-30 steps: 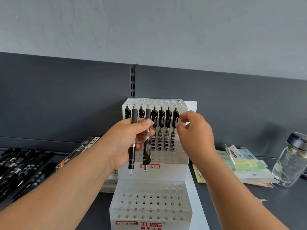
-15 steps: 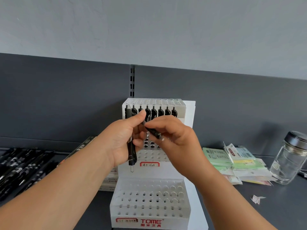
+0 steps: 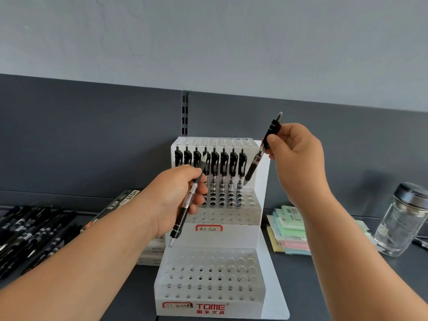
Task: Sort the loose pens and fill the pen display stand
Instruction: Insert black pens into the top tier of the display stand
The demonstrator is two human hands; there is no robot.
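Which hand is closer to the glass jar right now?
Right. The right hand, pinching a pen, is up and to the left of the glass jar; the left hand, gripping another pen, is farther left, in front of the pen stand.

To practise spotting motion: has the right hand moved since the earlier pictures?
Yes. The right hand, pinching a pen, has gone rightward and slightly up, from in front of the display stand to beyond its right edge.

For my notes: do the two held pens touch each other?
Apart. The head view shows the left-hand pen and the right-hand pen with several standing pens between them.
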